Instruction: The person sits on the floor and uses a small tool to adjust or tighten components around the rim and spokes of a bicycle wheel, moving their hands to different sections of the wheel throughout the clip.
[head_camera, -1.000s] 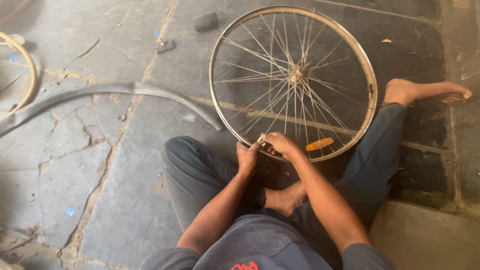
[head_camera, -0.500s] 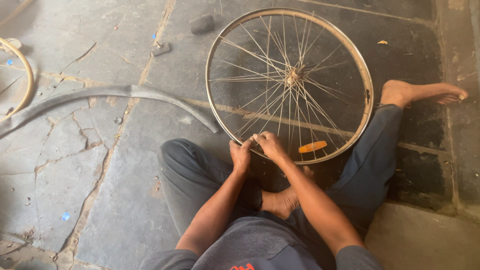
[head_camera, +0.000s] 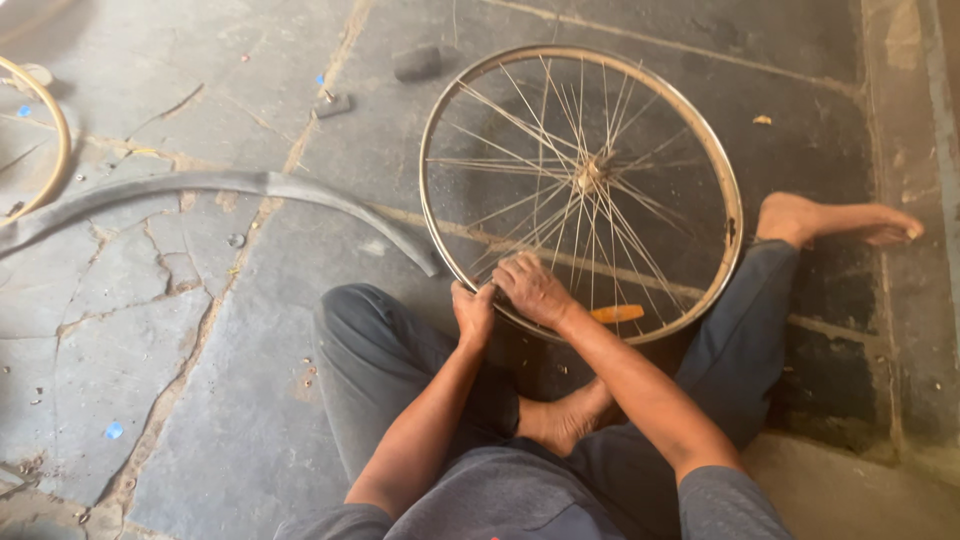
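A bare bicycle wheel with a metal rim, thin spokes and a hub lies flat on the stone floor between my legs. An orange reflector sits among the spokes near the closest part of the rim. My left hand grips the near edge of the rim. My right hand rests right beside it, fingers curled over the rim and the spokes there. What the fingers pinch is hidden.
A grey strip of tyre curves across the floor to the left. Another rim's edge shows at far left. A dark block and a small metal part lie beyond the wheel. My bare foot stretches right.
The wheel has turned slightly, carrying the orange reflector along the near rim. My right hand has slid from the rim's edge further onto the spokes; my left hand stays on the rim.
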